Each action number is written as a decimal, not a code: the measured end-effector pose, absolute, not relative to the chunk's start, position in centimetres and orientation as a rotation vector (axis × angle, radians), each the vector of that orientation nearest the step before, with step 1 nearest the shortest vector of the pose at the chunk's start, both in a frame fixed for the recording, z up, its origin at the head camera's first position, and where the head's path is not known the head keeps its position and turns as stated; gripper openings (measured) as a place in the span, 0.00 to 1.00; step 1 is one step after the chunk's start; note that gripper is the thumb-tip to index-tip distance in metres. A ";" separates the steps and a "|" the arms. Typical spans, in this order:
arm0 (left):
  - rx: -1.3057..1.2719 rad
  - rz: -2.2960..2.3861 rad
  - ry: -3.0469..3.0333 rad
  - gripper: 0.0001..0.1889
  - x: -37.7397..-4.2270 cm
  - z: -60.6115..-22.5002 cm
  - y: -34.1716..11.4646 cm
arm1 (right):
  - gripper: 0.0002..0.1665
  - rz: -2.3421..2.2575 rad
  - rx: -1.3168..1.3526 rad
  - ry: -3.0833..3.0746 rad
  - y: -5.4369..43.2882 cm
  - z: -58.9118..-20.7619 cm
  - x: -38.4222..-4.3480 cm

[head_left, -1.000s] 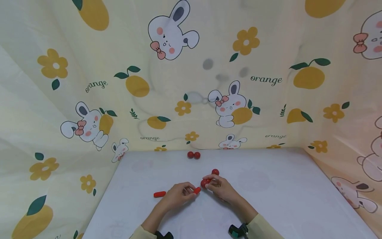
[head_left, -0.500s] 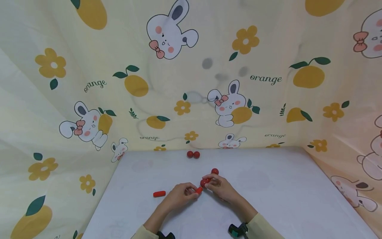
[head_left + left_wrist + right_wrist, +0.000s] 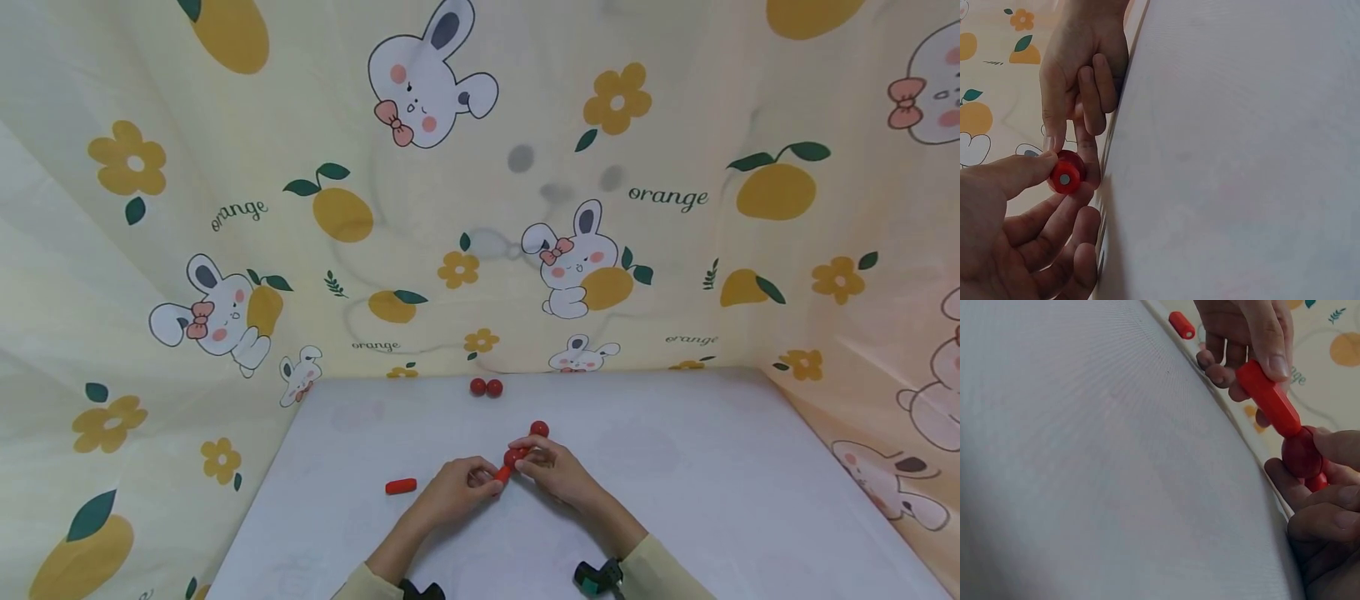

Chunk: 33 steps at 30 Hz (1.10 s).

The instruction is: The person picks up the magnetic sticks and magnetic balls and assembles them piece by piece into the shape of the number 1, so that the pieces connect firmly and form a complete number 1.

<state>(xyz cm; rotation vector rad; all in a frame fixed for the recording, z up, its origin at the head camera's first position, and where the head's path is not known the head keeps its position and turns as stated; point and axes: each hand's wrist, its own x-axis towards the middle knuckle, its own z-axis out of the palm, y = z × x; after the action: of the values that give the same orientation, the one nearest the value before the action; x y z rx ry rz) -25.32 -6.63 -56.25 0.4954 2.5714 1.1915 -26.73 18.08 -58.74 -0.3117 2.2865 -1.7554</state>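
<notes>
My left hand point(image 3: 459, 488) pinches a red faceted stick point(image 3: 1268, 399) between thumb and fingers. A small round silvery spot shows at the stick's near end in the left wrist view. The stick's other end meets a red ball point(image 3: 1301, 454), which my right hand point(image 3: 558, 477) holds between thumb and fingertips. Past that ball, a second red stick point(image 3: 1317, 482) is mostly hidden by the right fingers. It leads toward another red ball point(image 3: 539, 428) beyond the right fingertips in the head view.
Left of the left hand lies a loose red stick point(image 3: 401, 487) on the white tabletop point(image 3: 675, 500). Two red balls point(image 3: 486, 387) sit side by side near the table's back edge. A printed cloth point(image 3: 420, 250) hangs behind and along both sides.
My left hand has brought its stick slightly rightward and up until the tip meets the ball in the right hand. The right hand has barely moved.
</notes>
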 end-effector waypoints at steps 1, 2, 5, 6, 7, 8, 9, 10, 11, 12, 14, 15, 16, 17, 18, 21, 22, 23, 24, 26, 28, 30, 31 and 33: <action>0.491 1.199 2.568 0.12 -25.3 -56.2 -6.6 | 0.20 -1.757 -0.312 2.287 18.1 -58.7 -26.8; 0.479 1.203 2.564 0.12 -25.3 -56.2 -6.6 | 0.20 -1.761 -0.315 2.289 18.0 -58.7 -26.7; 0.463 1.212 2.560 0.12 -25.3 -56.2 -6.5 | 0.19 -1.776 -0.314 2.283 18.0 -58.6 -26.8; 0.456 1.213 2.559 0.12 -25.3 -56.2 -6.5 | 0.19 -1.782 -0.312 2.278 18.0 -58.6 -26.8; 0.451 1.214 2.558 0.12 -25.3 -56.1 -6.4 | 0.19 -1.787 -0.308 2.272 18.0 -58.5 -26.7; 0.445 1.214 2.556 0.12 -25.3 -56.1 -6.4 | 0.20 -1.789 -0.307 2.268 18.0 -58.5 -26.7; 0.441 1.215 2.554 0.12 -25.3 -56.1 -6.3 | 0.20 -1.791 -0.304 2.263 18.0 -58.4 -26.7; 0.436 1.217 2.552 0.12 -25.3 -56.0 -6.3 | 0.20 -1.790 -0.304 2.259 18.0 -58.4 -26.7; 0.433 1.220 2.549 0.12 -25.3 -55.9 -6.3 | 0.20 -1.791 -0.315 2.259 18.0 -58.4 -26.7; 0.429 1.222 2.546 0.12 -25.3 -55.9 -6.2 | 0.20 -1.790 -0.317 2.259 18.0 -58.4 -26.7; 0.426 1.229 2.539 0.12 -25.2 -55.8 -6.2 | 0.21 -1.783 -0.325 2.263 18.0 -58.4 -26.7; 0.426 1.235 2.535 0.12 -25.2 -55.8 -6.1 | 0.21 -1.781 -0.329 2.269 18.0 -58.4 -26.7; 0.426 1.240 2.532 0.12 -25.2 -55.8 -6.1 | 0.21 -1.780 -0.332 2.272 18.0 -58.5 -26.7; 0.427 1.244 2.530 0.12 -25.2 -55.8 -6.1 | 0.21 -1.780 -0.336 2.277 18.0 -58.5 -26.7; 0.427 1.248 2.527 0.12 -25.2 -55.7 -6.0 | 0.22 -1.781 -0.330 2.276 18.0 -58.6 -26.7; 0.426 1.258 2.524 0.12 -25.1 -55.7 -5.9 | 0.22 -1.787 -0.343 2.281 18.0 -58.5 -26.6; 0.425 1.259 2.525 0.12 -25.1 -55.6 -5.9 | 0.22 -1.790 -0.347 2.282 18.0 -58.4 -26.6; 0.423 1.260 2.525 0.12 -25.0 -55.6 -5.8 | 0.22 -1.790 -0.351 2.286 18.0 -58.4 -26.6; 0.420 1.260 2.524 0.12 -25.0 -55.5 -5.8 | 0.22 -1.786 -0.347 2.291 18.0 -58.3 -26.5; 0.415 1.259 2.525 0.12 -24.9 -55.5 -5.7 | 0.22 -1.783 -0.333 2.299 17.9 -58.2 -26.4; 0.410 1.256 2.526 0.13 -24.9 -55.4 -5.7 | 0.22 -1.775 -0.325 2.309 17.9 -58.3 -26.4; 0.405 1.253 2.524 0.13 -24.9 -55.4 -5.7 | 0.22 -1.772 -0.307 2.307 17.9 -58.4 -26.4; 0.405 1.252 2.526 0.13 -24.8 -55.4 -5.7 | 0.21 -1.776 -0.305 2.304 17.9 -58.5 -26.4; 0.409 1.250 2.527 0.14 -24.9 -55.5 -5.7 | 0.21 -1.777 -0.308 2.304 17.9 -58.6 -26.5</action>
<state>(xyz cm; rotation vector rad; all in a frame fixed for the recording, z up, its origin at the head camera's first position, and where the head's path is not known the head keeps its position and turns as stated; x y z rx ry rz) -24.85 -5.65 -55.48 0.4088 2.5275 1.2504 -26.51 17.92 -58.55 -0.3078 2.3035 -1.7765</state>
